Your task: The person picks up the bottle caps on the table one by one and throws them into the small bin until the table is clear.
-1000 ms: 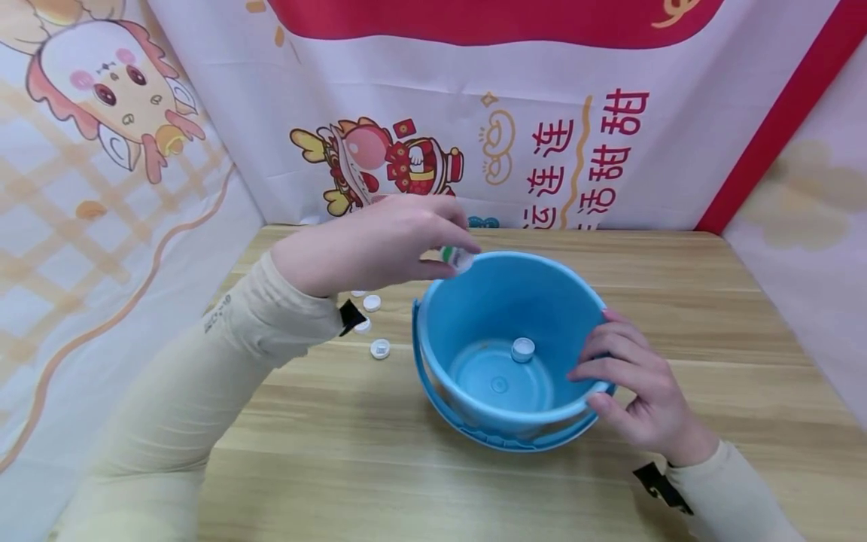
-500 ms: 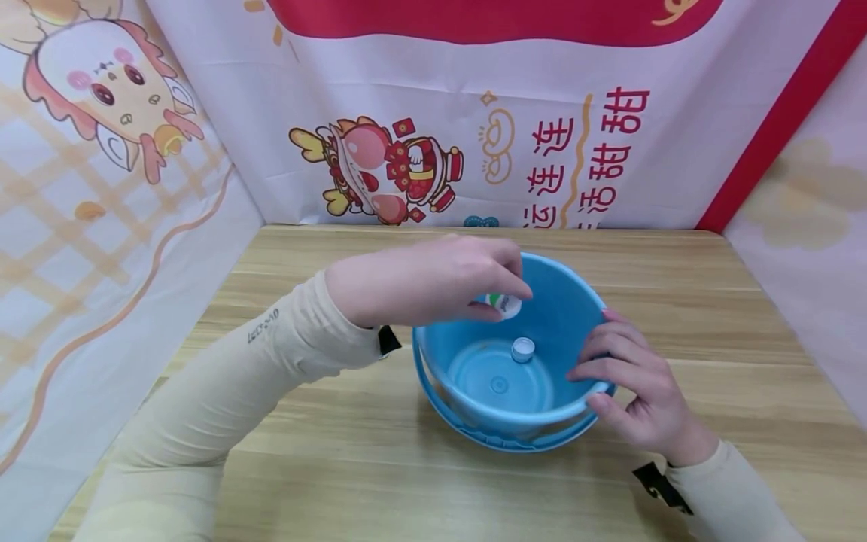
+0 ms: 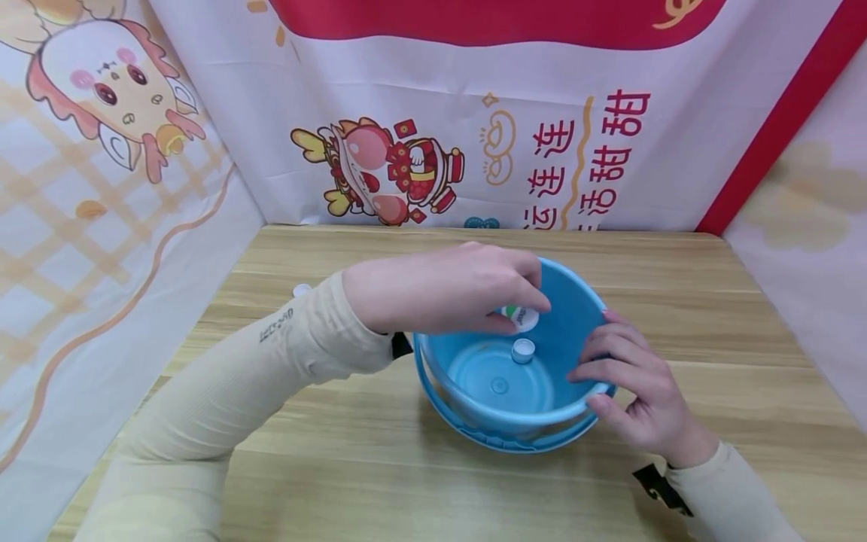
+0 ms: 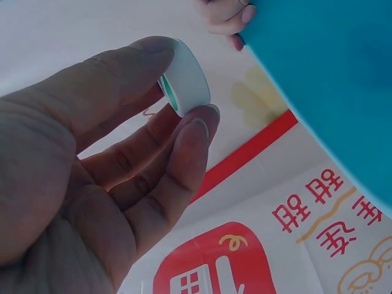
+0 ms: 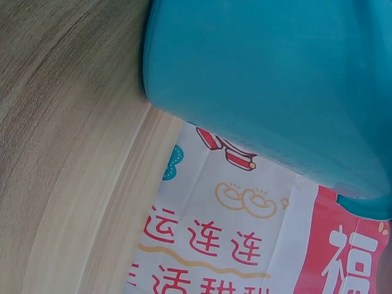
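Observation:
A light blue bucket [image 3: 572, 301] stands on the wooden table, its mouth facing up toward me. Between thumb and fingertips my left hand [image 3: 450, 290] pinches a small white bottle cap [image 3: 525, 319], held over the bucket's opening above its floor. Green shows on the cap's side in the left wrist view, where thumb and fingers press its opposite edges. Another white bottle cap [image 3: 523, 351] lies on the bucket's floor. My right hand [image 3: 637, 384] grips the bucket's right rim, fingers inside and thumb at the edge. The right wrist view shows mostly the bucket's outer wall [image 5: 263, 73].
One white cap [image 3: 301, 290] shows on the table [image 3: 352, 467] beyond my left sleeve [image 3: 264, 361], which hides the area where others lay. The bucket's handle [image 3: 504, 446] hangs down around the near side. Printed cloth [image 3: 420, 83] encloses the table at the back and sides.
My left hand has carried the pinched cap rightward, from the bucket's left rim to over its inside, and slightly lower. The right hand and the bucket have stayed in place.

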The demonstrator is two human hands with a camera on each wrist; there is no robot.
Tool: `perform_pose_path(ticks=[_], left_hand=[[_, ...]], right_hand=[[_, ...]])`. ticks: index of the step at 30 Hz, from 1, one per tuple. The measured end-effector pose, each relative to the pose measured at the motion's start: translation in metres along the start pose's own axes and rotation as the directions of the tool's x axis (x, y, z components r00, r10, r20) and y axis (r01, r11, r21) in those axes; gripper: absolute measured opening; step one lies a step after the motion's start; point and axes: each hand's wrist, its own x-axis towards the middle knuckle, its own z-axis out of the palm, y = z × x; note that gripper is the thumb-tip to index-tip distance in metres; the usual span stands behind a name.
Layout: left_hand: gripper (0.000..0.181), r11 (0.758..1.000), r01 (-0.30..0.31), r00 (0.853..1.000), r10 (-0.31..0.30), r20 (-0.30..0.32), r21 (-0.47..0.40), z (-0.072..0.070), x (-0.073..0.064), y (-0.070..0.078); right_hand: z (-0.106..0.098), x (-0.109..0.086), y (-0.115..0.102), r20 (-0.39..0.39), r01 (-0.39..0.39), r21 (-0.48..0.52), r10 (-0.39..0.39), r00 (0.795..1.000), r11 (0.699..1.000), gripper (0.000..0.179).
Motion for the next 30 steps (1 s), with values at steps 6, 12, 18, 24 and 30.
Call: perform_pose_path(ticks=[6, 12, 18, 24, 30], left_hand=[[0.043, 1.0, -0.008, 1.0, 0.008, 0.004, 0.022, -0.001, 0.004, -0.003], [0.046, 1.0, -0.006, 1.0, 0.006, 0.015, 0.015, 0.0, 0.005, -0.004], [0.047, 1.0, 0.017, 1.0, -0.017, 0.01, 0.001, -0.002, 0.001, -0.005], [0.046, 0.998, 0.045, 0.998, -0.046, -0.033, -0.04, -0.004, -0.011, -0.01], [0.046, 0.99, 0.096, 0.989, -0.106, -0.099, -0.099, 0.002, -0.031, -0.022]], right_hand=[[0.0, -0.001, 0.0, 0.001, -0.002, 0.001, 0.002, 1.0, 1.0, 0.037], [0.0, -0.002, 0.0, 0.006, -0.003, 0.008, 0.003, 1.0, 1.0, 0.037], [0.0, -0.003, 0.002, 0.011, -0.009, -0.002, 0.009, 1.0, 1.0, 0.037], [0.0, -0.003, 0.001, 0.008, -0.009, -0.004, 0.009, 1.0, 1.0, 0.037], [0.0, 0.0, -0.001, -0.002, 0.0, -0.003, 0.0, 1.0, 1.0, 0.038]])
